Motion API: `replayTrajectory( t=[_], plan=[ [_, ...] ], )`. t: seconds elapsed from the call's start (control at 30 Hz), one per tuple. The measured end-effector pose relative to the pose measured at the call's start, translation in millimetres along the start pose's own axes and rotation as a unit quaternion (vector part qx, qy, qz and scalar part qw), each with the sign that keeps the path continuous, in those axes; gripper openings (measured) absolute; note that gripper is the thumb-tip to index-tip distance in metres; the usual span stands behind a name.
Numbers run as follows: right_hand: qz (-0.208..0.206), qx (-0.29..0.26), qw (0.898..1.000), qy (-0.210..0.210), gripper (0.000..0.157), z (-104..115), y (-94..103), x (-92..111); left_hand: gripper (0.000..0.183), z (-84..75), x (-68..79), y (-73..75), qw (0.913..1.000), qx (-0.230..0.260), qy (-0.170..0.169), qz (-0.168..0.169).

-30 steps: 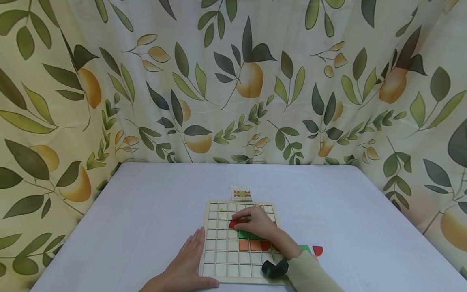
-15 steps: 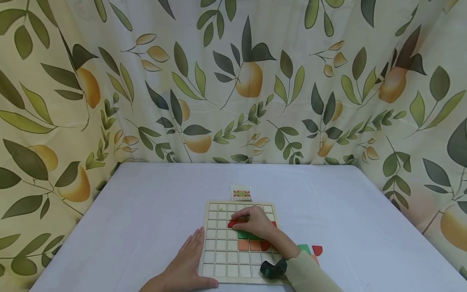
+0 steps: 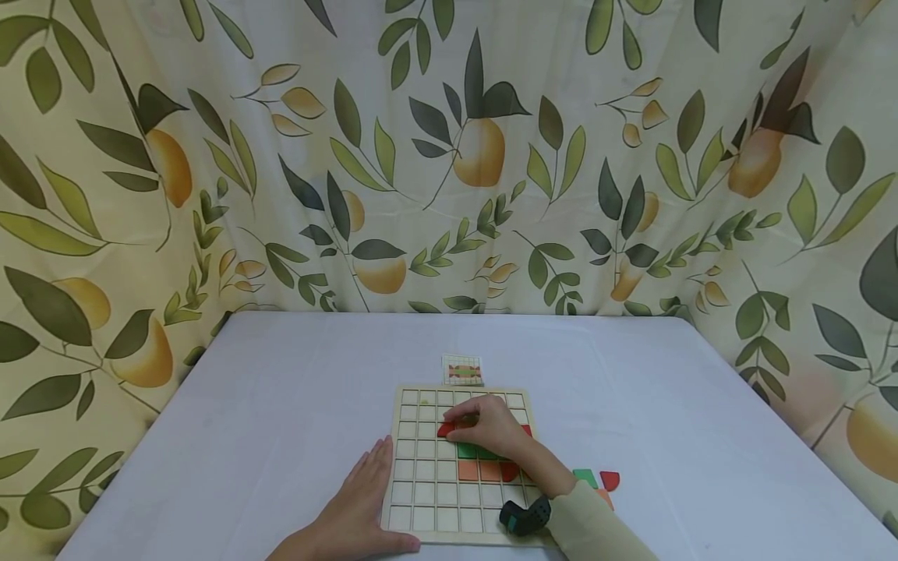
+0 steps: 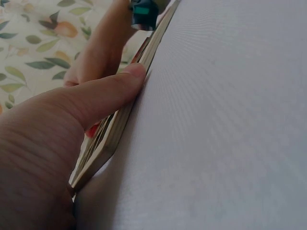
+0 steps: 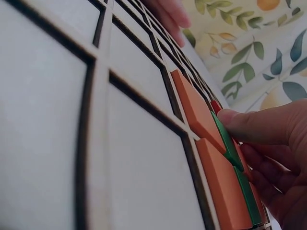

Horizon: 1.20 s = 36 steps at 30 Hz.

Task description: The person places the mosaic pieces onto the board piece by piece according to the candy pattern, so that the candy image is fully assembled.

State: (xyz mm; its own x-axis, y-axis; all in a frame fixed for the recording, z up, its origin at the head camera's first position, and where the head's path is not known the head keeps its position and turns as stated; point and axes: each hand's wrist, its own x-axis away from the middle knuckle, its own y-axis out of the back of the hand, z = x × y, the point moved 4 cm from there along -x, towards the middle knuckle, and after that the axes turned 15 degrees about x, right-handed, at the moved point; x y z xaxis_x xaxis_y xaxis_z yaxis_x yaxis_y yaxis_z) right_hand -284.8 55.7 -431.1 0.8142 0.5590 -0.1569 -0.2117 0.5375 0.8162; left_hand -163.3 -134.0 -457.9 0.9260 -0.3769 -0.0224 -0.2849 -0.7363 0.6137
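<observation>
My right hand [image 3: 491, 425] is over the upper middle of a wooden grid board [image 3: 414, 518], pinching a red quarter-round tile [image 3: 445, 429] between thumb and fingers. The tile lies at a cell left of the green tiles [image 3: 466, 451]. Below those, a row of orange tiles [image 3: 468, 471] ends in a red tile [image 3: 510, 471]. In the right wrist view, the thumb [image 5: 259, 125] reaches past the orange and green tiles to the red one. My left hand [image 3: 354, 502] rests against the board's left side with straight fingers, its thumb [image 4: 112, 93] along the front edge.
A small pattern card [image 3: 463, 371] lies just behind the board. To the board's right are a loose red tile [image 3: 610, 481] and a green tile [image 3: 585, 478], partly behind the right sleeve [image 3: 596, 522]. A white-covered table [image 3: 281, 389] stands before a leaf-patterned curtain [image 3: 435, 156].
The right hand and the red tile have shifted very slightly left. The left hand stays at the board's side.
</observation>
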Motion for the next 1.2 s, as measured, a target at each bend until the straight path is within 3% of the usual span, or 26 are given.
replayTrajectory(
  t=[1.2],
  plan=[
    [0.008, -0.05, 0.999, -0.007, 0.025, -3.1, 3.0, 1.9, 0.131, -0.1, -0.9, -0.1, 0.9999, -0.007, 0.013, 0.002]
  ],
)
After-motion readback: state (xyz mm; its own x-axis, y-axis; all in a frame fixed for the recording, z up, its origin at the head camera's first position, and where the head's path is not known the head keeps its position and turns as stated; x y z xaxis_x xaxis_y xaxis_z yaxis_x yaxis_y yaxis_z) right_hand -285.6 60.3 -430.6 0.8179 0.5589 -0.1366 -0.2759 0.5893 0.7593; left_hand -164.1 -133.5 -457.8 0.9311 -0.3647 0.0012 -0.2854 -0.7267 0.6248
